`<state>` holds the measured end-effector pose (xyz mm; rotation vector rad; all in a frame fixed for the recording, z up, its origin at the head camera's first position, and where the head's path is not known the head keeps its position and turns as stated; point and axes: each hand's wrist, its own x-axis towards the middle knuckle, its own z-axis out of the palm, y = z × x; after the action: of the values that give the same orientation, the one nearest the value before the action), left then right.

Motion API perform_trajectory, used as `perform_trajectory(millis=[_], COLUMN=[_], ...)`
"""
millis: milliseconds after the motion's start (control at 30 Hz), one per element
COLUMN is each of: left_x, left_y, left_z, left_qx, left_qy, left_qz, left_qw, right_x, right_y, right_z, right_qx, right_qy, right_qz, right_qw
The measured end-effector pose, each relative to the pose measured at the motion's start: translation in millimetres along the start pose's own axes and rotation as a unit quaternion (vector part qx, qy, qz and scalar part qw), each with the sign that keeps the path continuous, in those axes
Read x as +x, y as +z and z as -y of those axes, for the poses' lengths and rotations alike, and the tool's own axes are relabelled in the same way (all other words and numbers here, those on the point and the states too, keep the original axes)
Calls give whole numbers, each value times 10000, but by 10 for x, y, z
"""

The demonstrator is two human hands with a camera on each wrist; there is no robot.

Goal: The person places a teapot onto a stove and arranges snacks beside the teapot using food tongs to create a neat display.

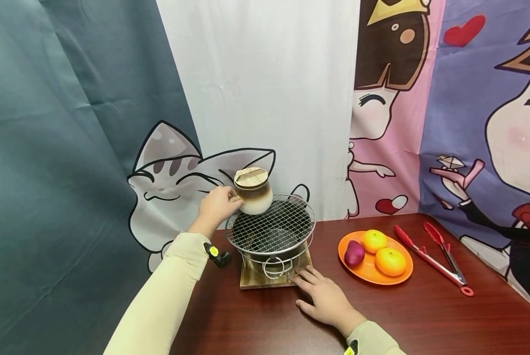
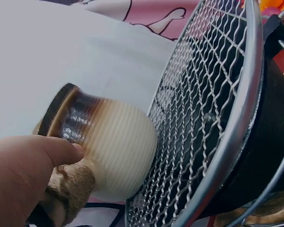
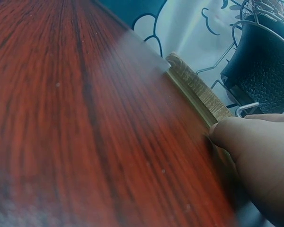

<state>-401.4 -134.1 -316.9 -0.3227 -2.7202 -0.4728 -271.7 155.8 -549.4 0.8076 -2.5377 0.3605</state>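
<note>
My left hand (image 1: 219, 203) grips the short side handle of a small ceramic pot (image 1: 257, 199), cream and ribbed below, brown at the neck, with a wooden lid (image 1: 251, 177). In the left wrist view the thumb (image 2: 66, 150) lies over the handle (image 2: 75, 181), and the base of the pot is right at the wire mesh (image 2: 189, 127). That round mesh tops a black grill stove (image 3: 262, 64) standing on a wooden board (image 1: 257, 281). At the board's front right corner, my right hand (image 1: 324, 301) rests with fingers extended, its fingertips at the wood.
Right of the stove, an orange plate (image 1: 371, 279) bears two oranges (image 1: 390, 262) and a purple onion-like item (image 1: 354, 253). Red-tipped tongs (image 1: 435, 261) lie beyond it on the dark red table (image 1: 247, 320). Printed curtains (image 1: 269, 98) hang close behind.
</note>
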Motion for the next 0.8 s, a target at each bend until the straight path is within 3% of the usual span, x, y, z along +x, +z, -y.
perform_trajectory(millis=[400,800], left_x=[-145,-380], left_y=[-122,-211], left_z=[-27,162], left_qx=[-134,-238], left_qy=[70,44], left_qz=[-444,-890], left_qw=[9989,9957], right_x=[-4,0], right_y=[-7,-24], right_z=[-3,4], right_qx=[-21,-3], right_qy=[-10,10], right_qz=[-13,7], right_qw=[10000,10000])
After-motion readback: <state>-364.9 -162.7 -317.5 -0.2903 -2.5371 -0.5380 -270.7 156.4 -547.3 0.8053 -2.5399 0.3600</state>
